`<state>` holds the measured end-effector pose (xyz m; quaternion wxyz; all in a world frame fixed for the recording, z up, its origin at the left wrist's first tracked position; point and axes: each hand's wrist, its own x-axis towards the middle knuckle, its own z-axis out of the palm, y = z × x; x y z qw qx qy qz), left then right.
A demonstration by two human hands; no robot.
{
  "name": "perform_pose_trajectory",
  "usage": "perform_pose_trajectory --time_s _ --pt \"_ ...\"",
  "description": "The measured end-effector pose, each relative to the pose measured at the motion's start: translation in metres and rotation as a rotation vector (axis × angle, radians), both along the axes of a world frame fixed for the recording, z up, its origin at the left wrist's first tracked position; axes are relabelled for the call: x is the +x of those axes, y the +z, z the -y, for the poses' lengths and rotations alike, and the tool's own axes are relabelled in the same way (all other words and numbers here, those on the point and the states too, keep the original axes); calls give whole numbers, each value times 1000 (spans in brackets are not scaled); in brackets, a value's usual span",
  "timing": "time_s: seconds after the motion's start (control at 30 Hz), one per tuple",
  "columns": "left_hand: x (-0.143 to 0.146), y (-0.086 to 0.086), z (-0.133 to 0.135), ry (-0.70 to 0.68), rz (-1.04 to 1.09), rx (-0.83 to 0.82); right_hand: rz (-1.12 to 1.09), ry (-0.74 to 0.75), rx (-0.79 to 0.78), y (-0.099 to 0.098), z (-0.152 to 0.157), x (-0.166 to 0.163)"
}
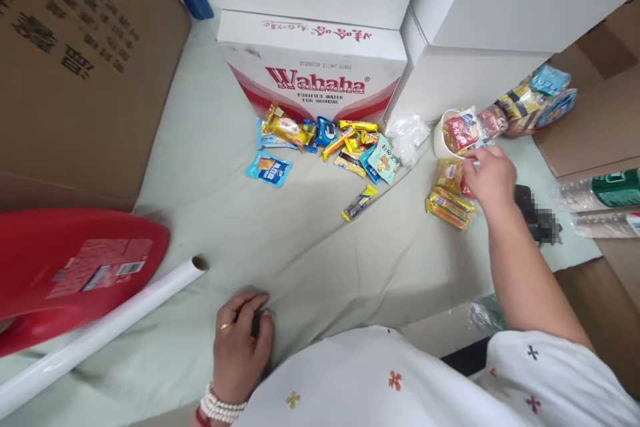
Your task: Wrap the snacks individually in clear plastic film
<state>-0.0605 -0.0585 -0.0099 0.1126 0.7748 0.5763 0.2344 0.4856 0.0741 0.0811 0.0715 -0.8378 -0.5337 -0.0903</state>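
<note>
At the right, my right hand (493,177) has its fingers closed on a red snack packet (467,188), mostly hidden beneath them. Directly beside it lie yellow wrapped snacks (449,207). A white bowl (440,140) just beyond my fingers holds a red-and-white packet (461,130) and other snacks. My left hand (243,340) rests on the pale cloth near my body, loosely curled with thumb and forefinger apart, nothing visible in it. Farther off, against the Wahaha carton, lies a row of mixed snacks (350,140). Nearer sit a blue packet (269,169) and a slim yellow-and-dark stick packet (359,203).
The Wahaha carton (320,73) and white boxes (480,7) stand behind. A brown carton (85,93), a red jug (85,267) and a white tube (110,330) occupy the left. Bagged snacks (537,100), a blurred black object (537,213) and plastic bottles (600,193) are at the right.
</note>
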Motion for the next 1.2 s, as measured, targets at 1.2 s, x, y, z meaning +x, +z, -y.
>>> perform_pose_trajectory --time_s 1.2 --pt "-2 24 4 160 126 -199 -256 175 -50 -4 65 24"
